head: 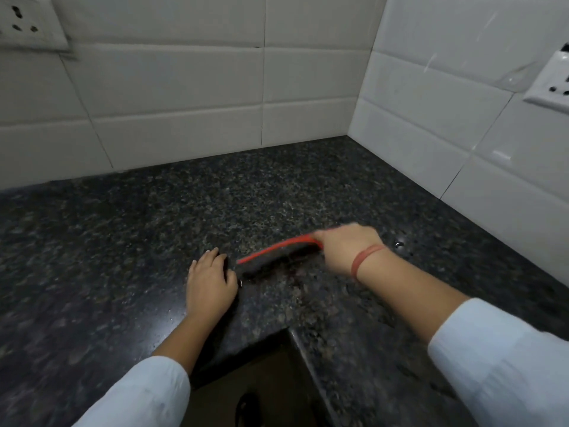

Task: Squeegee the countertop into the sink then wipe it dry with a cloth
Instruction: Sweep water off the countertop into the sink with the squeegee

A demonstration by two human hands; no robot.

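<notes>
A squeegee (pixel 272 255) with a red back and a black rubber blade lies edge-down on the dark speckled granite countertop (pixel 154 229), near the inside corner of the L-shaped counter. My right hand (pixel 345 246) grips its right end, with a red band on the wrist. My left hand (pixel 211 280) rests palm-down on the counter, its fingertips touching the squeegee's left end. Small water drops glint on the stone around the blade. Neither a sink nor a cloth is in view.
White tiled walls (pixel 184 103) meet in a corner behind the counter. A wall socket (pixel 24 23) sits at the top left and another socket (pixel 551 84) at the right. The counter's front edge (pixel 261 337) drops to the floor below my arms.
</notes>
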